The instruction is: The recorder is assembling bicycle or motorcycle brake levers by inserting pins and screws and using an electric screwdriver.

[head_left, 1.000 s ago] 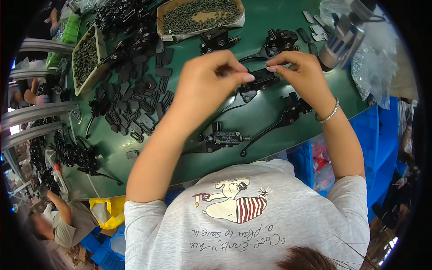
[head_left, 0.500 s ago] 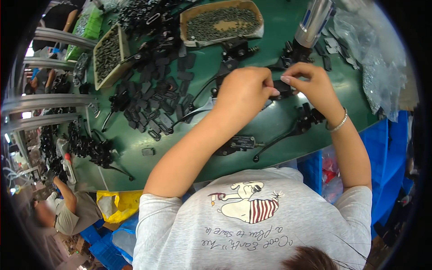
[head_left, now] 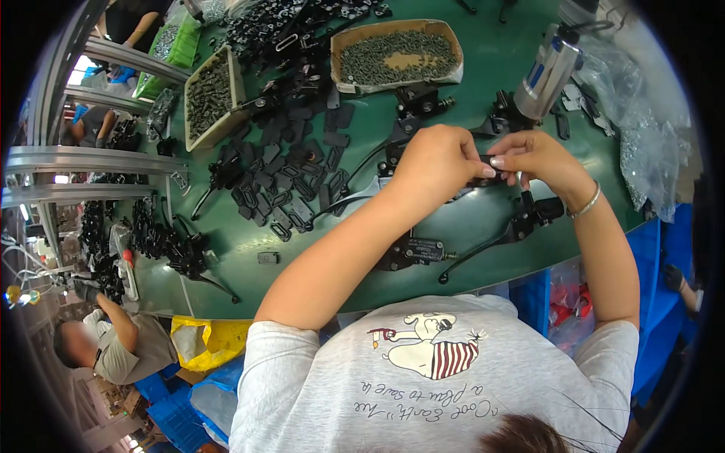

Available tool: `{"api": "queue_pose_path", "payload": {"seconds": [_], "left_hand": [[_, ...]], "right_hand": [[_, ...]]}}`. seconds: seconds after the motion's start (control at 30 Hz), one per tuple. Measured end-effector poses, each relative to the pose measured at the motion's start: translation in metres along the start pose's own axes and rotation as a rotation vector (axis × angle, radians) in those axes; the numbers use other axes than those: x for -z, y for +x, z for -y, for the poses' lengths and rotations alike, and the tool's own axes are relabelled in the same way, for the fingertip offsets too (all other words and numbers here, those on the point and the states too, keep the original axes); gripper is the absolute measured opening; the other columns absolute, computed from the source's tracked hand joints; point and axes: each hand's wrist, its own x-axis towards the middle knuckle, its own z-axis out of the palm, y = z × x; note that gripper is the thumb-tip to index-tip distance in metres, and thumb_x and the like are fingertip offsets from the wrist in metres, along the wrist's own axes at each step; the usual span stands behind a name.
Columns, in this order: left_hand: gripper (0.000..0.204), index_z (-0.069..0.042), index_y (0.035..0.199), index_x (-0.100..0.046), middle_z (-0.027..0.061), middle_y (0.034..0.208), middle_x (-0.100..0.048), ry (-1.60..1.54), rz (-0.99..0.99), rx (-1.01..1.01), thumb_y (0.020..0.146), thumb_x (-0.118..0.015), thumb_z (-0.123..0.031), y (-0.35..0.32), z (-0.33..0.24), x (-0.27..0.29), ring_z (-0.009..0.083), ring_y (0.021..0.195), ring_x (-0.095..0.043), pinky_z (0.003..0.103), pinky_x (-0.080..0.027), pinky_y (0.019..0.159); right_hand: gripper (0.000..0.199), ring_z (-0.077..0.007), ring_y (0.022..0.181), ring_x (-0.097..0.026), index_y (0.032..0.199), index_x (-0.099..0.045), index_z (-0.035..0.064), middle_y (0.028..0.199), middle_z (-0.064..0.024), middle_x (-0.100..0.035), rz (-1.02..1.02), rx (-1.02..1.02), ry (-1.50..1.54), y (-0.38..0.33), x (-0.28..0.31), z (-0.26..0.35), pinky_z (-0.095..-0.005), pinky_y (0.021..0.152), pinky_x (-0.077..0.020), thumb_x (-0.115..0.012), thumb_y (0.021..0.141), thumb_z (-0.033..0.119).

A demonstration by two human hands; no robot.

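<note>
Over the green table, my left hand (head_left: pixel 445 157) is closed in a pinch. Its fingertips touch a small black part (head_left: pixel 489 160), and anything between them is hidden. My right hand (head_left: pixel 545 162) has its thumb on that part and its fingers curled round it. Just below the right hand lies a black brake lever assembly (head_left: pixel 521 225). A second lever assembly (head_left: pixel 423 251) rests nearer the table's front edge, partly behind my left forearm. Beyond my hands are more assemblies, one with its black reservoir body (head_left: pixel 421 100) showing.
A cardboard box of screws (head_left: pixel 355 84) and a cream bin of screws (head_left: pixel 219 140) stand at the back. Loose black caps (head_left: pixel 291 177) are heaped left. A silver cylindrical power driver (head_left: pixel 547 79) stands back right, beside clear plastic bags (head_left: pixel 653 143). Another person (head_left: pixel 124 340) works at far left.
The view has shifted, so the table's contents appear farther right and lower. My right fingers have come down round the small black part, and my two hands are closer together.
</note>
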Motion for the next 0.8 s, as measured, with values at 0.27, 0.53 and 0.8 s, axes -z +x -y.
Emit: {"api": "queue_pose_path", "payload": {"seconds": [0.27,0.53,0.8], "left_hand": [[0.028,0.000,0.078,-0.064,0.0044,0.066,-0.065,-0.157,0.081,0.214,0.079,-0.082,-0.020,0.003,-0.001,0.002,0.0088,0.052,-0.059,0.023,-0.047,0.045],[0.031,-0.002,0.076,-0.057,0.0041,0.065,-0.064,-0.130,0.011,0.281,0.081,-0.081,-0.021,0.005,-0.009,-0.001,0.0088,0.051,-0.059,0.023,-0.045,0.042],[0.034,-0.001,0.076,-0.055,0.0070,0.063,-0.062,0.174,-0.071,0.023,0.079,-0.082,-0.021,0.006,-0.004,-0.003,0.0132,0.054,-0.062,0.029,-0.047,0.048]], "right_hand": [[0.026,-0.0080,0.069,-0.064,0.100,-0.068,0.0010,0.078,-0.0021,-0.066,0.047,-0.012,0.093,0.007,0.002,-0.004,-0.0193,0.052,-0.0471,-0.070,0.091,0.025],[0.023,-0.0094,0.069,-0.064,0.104,-0.066,0.0022,0.078,-0.0026,-0.064,0.117,0.043,0.070,0.013,0.007,-0.009,-0.0207,0.051,-0.0475,-0.064,0.095,0.024],[0.025,-0.0077,0.067,-0.062,0.107,-0.065,0.0030,0.077,-0.0013,-0.063,0.102,0.026,-0.052,0.011,0.007,0.008,-0.0189,0.052,-0.0444,-0.064,0.095,0.025]]}}
